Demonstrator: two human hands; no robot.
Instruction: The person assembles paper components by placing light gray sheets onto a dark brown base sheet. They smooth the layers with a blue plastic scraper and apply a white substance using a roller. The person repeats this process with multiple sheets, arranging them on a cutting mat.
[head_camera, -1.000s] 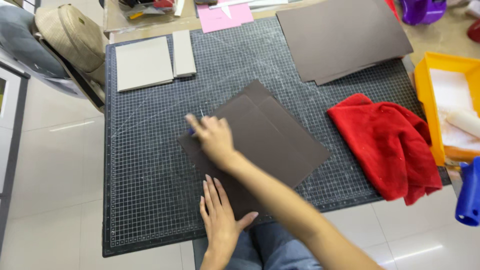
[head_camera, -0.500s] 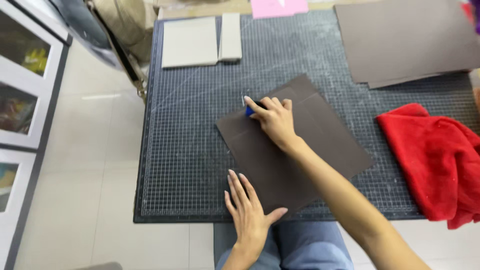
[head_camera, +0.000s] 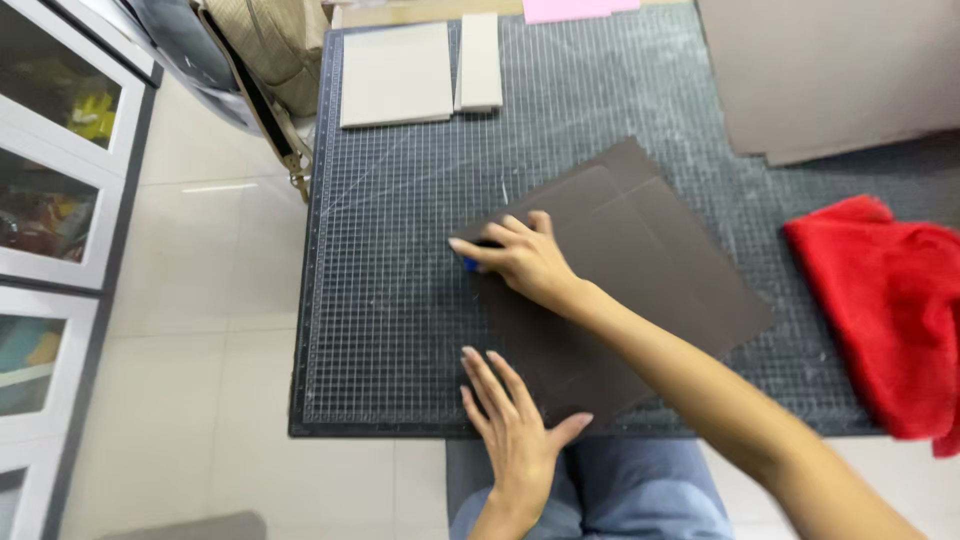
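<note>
right hand (head_camera: 522, 258) pressing blue tool (head_camera: 469, 264) | left hand (head_camera: 515, 425) flat on brown sheet (head_camera: 640, 270)

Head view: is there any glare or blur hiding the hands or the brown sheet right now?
Head view: lighting is even and soft, with no glare on the brown sheet or cutting mat; only a faint reflection streak on the floor tile. Right hand and left hand look sharp, casting slight shadows; the small blue thing under the right fingers is mostly hidden.

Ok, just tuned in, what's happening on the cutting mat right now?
A person presses a small blue tool against the left edge of a dark brown sheet with the right hand. The left hand lies flat on the sheet's near corner, steadying it on the gridded cutting mat. A red cloth lies to the right.
</note>
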